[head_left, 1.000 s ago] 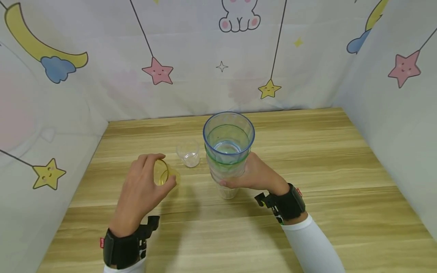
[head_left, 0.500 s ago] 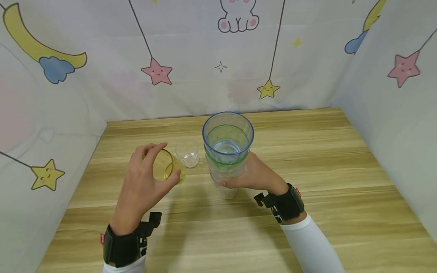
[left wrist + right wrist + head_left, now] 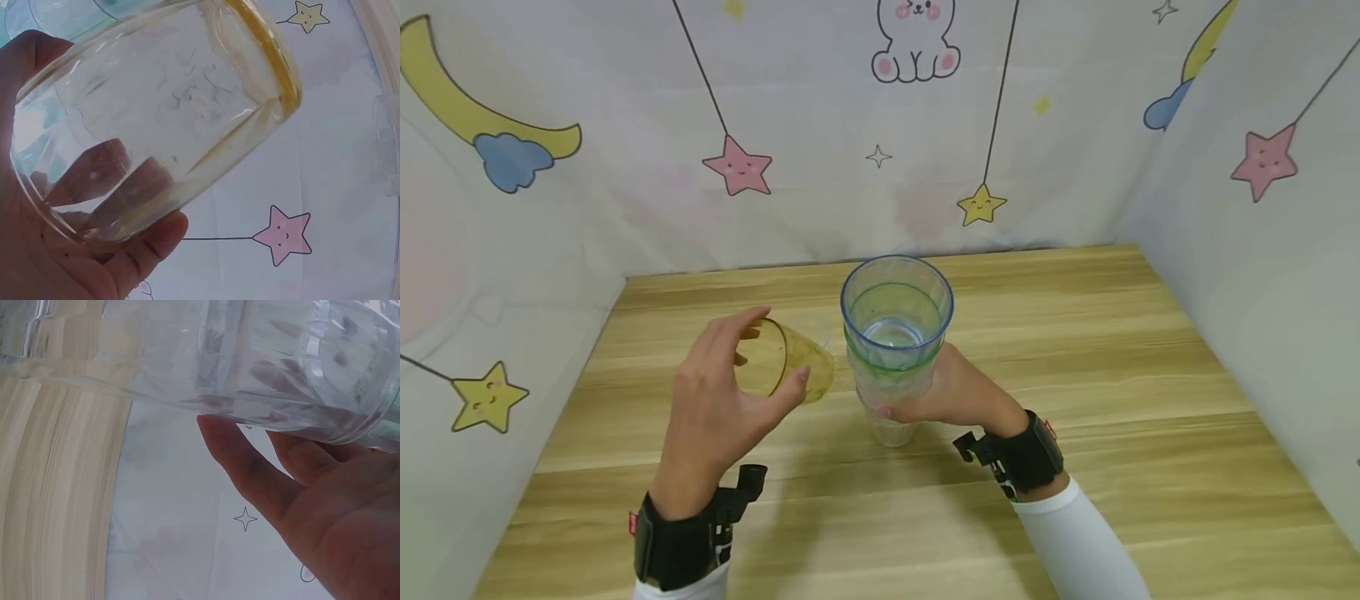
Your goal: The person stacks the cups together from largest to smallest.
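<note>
My left hand [image 3: 715,400] grips a yellow transparent cup [image 3: 811,360] near its rim, thumb on the near side and fingers on the far side. The cup lies tilted on its side, mouth toward the palm and base toward the right. With my right hand [image 3: 958,387] I hold an upright stack of nested clear cups around its lower middle. On top of the stack is a blue-rimmed cup [image 3: 897,332], and below its rim shows a green-rimmed cup [image 3: 891,371]. Behind the yellow cup, a small clear cup [image 3: 386,147] is mostly hidden in the head view.
The wood-grain table [image 3: 1045,333] meets a white fabric backdrop [image 3: 820,217] printed with stars and moons. Fabric walls also stand along the left and right sides. A black camera strap [image 3: 681,542] is on the left wrist, another strap [image 3: 1026,454] on the right.
My left hand has raised the yellow cup and carried it rightward, so it now overlaps the small clear cup. The right hand keeps its hold on the stack. The head view shifts slightly.
</note>
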`<state>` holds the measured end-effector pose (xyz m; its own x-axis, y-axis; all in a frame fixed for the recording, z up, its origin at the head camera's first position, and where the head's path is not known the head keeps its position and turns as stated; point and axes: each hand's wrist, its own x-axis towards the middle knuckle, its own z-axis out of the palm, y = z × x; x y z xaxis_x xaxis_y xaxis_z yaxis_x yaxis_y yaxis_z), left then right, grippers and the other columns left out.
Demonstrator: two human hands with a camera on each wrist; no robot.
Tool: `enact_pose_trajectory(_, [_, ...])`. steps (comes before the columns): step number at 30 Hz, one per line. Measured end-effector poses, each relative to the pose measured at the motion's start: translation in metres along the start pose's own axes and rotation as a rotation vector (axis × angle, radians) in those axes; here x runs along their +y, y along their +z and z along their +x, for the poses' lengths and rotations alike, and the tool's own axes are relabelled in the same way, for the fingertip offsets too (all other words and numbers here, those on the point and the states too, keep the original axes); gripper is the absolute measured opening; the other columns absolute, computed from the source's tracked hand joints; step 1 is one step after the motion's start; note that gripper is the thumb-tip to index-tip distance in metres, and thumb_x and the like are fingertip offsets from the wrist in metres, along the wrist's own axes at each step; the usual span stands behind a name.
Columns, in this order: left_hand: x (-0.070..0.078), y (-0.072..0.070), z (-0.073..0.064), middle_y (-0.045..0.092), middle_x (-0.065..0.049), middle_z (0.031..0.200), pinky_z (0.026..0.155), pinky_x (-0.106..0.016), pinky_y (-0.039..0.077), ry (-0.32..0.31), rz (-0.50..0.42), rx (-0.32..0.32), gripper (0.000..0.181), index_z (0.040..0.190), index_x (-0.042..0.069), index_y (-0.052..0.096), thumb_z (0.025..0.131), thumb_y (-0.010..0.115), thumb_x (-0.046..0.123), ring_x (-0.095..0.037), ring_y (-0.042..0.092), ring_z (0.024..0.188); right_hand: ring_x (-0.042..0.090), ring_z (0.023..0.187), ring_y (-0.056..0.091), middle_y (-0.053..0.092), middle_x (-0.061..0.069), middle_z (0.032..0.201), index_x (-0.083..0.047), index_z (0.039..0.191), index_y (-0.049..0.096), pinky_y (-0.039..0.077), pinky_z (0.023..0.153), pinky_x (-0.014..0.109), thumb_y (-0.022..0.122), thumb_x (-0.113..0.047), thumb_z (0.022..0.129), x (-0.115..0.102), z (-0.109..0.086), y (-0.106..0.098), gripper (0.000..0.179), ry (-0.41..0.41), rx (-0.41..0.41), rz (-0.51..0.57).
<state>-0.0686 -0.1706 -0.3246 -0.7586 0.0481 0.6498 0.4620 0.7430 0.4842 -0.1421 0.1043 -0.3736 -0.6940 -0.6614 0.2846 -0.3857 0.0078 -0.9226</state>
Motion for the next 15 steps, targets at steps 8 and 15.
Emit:
enact_pose_trajectory(8, [0.0033,-0.0004,0.0036,0.066,-0.012,0.118,0.071,-0.042,0.043,0.061,-0.038,0.050,0.063,0.131,0.007,0.065,0.074,0.080,0.030,-0.026,0.061,0.105,0.023,0.121,0.058,0.059,0.004,0.133,-0.011,0.141,0.051,0.044,0.104,0.047,0.086,-0.007,0.074,-0.0011,0.0005,0.0006,0.075,0.002,0.005,-0.012])
enact_pose_trajectory(15, [0.0074,-0.0023,0.0052,0.067,-0.012,0.116,0.064,-0.027,0.037,0.058,-0.078,0.085,0.061,0.131,0.007,0.065,0.077,0.076,0.034,-0.023,0.062,0.103,0.022,0.121,0.058,0.059,0.004,0.133,-0.012,0.141,0.050,0.044,0.104,0.046,0.087,-0.007,0.073,-0.0001,0.0010,0.0005,0.078,-0.006,0.005,-0.018])
